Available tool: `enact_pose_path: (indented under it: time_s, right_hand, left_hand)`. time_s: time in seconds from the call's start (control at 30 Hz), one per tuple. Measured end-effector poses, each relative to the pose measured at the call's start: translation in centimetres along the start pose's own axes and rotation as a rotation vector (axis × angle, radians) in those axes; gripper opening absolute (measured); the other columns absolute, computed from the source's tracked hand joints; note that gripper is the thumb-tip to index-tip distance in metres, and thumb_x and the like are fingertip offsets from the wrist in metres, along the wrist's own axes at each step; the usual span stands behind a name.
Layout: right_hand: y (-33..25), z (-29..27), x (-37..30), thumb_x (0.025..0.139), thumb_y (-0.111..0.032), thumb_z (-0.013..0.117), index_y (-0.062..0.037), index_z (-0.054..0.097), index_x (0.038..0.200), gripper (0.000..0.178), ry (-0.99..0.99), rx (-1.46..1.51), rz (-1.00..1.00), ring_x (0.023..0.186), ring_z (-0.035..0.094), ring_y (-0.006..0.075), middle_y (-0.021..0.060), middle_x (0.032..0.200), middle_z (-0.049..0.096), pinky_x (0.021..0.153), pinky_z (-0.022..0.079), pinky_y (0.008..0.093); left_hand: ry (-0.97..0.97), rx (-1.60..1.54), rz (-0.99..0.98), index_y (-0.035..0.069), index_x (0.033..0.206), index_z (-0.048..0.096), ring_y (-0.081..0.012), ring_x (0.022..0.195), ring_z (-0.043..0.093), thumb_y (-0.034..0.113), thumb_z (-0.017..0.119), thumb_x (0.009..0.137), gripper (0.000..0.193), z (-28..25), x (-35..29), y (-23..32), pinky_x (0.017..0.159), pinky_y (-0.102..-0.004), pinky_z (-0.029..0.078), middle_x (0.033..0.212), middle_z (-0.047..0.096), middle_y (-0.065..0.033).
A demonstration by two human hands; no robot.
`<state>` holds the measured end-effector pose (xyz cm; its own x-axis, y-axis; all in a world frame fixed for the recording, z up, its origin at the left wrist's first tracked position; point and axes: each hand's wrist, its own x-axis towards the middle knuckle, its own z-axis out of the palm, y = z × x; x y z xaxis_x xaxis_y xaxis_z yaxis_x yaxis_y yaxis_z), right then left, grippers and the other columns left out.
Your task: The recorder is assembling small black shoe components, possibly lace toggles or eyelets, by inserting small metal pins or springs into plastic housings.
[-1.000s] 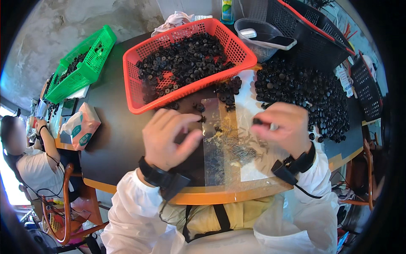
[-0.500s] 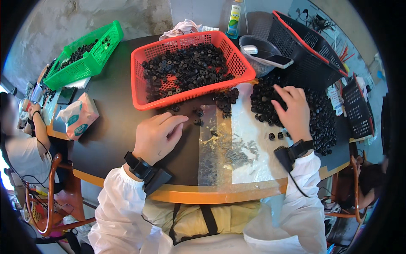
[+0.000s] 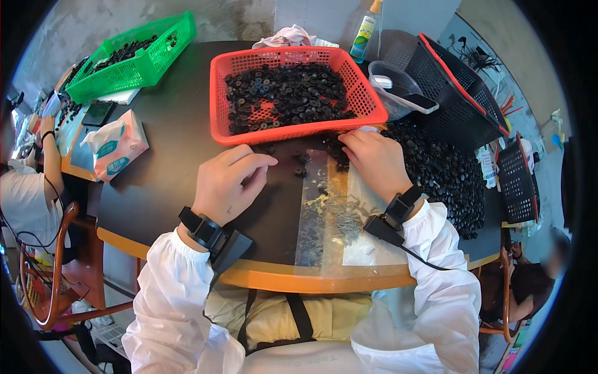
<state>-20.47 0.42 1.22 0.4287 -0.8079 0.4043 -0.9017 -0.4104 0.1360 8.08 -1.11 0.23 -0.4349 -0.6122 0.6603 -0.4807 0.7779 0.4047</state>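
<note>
My left hand (image 3: 229, 182) hovers over the dark tabletop in front of the red basket (image 3: 299, 132). Its fingers are curled with thumb and index together, and whatever they hold is hidden. My right hand (image 3: 379, 163) reaches to a small heap of black round pieces (image 3: 338, 156) by the basket's near right corner. Its fingertips are drawn together there; anything between them cannot be made out. A few loose black pieces (image 3: 301, 163) lie between the hands. Thin metal pins (image 3: 350, 215) are scattered on the plastic sheet (image 3: 311, 234) nearer me.
Many black caps (image 3: 451, 181) are heaped on the right. Behind them stand a black basket (image 3: 458, 93) and a clear tub (image 3: 392, 87) with a phone across it. A green basket (image 3: 134, 68), a tissue pack (image 3: 121, 146) and a spray bottle (image 3: 364, 37) surround the workspace. Other people sit at both sides.
My right hand has moved left from the heap of black caps to the small heap by the red basket. Its fingers have drawn closer. My left hand keeps nearly the same pose.
</note>
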Motion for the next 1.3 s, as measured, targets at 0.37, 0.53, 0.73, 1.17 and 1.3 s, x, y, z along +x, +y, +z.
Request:
enact_pose_path:
  time_s: [0.37,0.53,0.73,1.17,1.3]
  right_hand:
    - [-0.2,-0.3,0.2,0.080,-0.013,0.062,-0.0129,0.064,0.100,0.020,0.089,0.089,0.006,0.078,0.064,0.0227,0.0028,0.085,0.064,0.062,0.051,0.0349]
    - [-0.7,-0.4,0.1,0.081,-0.014,0.062,-0.0132,0.065,0.100,0.020,0.068,0.127,-0.008,0.080,0.064,0.0221,0.0019,0.089,0.064,0.064,0.051,0.0343]
    - [-0.4,-0.3,0.4,0.082,-0.018,0.065,-0.0141,0.065,0.099,0.018,0.015,0.155,-0.001,0.082,0.064,0.0223,0.0012,0.092,0.064,0.065,0.051,0.0343]
    - [-1.9,-3.3,-3.0,0.085,-0.002,0.063,-0.0048,0.062,0.114,0.030,-0.229,1.286,0.570,0.086,0.063,0.0094,0.0031,0.101,0.063,0.076,0.052,0.0241]
    - [-2.2,-3.3,-4.2,0.084,0.005,0.059,-0.0034,0.047,0.126,0.045,-0.227,1.708,0.691,0.096,0.062,0.0120,0.0064,0.107,0.059,0.085,0.050,0.0246]
  left_hand:
    - [0.068,-0.099,-0.036,0.008,0.089,0.069,-0.0126,0.053,0.050,-0.006,0.064,0.076,0.020,0.1,-0.2,-0.3,0.050,-0.0256,0.043,0.067,0.053,-0.0030]
    - [0.048,-0.112,-0.014,0.008,0.090,0.069,-0.0129,0.054,0.051,-0.005,0.064,0.076,0.020,0.1,-0.1,-0.1,0.051,-0.0255,0.043,0.069,0.054,-0.0029]
    - [0.034,-0.103,0.000,0.008,0.089,0.069,-0.0135,0.053,0.051,-0.004,0.065,0.076,0.019,0.1,-0.2,0.0,0.051,-0.0258,0.042,0.069,0.054,-0.0029]
    - [-0.107,-0.262,0.049,0.011,0.103,0.069,-0.0165,0.065,0.057,0.001,0.071,0.074,0.030,1.5,0.9,2.6,0.058,-0.0274,0.048,0.082,0.055,-0.0050]
    - [-0.217,-0.244,0.260,0.014,0.113,0.066,-0.0216,0.076,0.061,0.004,0.072,0.074,0.040,4.2,3.4,5.3,0.065,-0.0313,0.052,0.092,0.056,-0.0051]
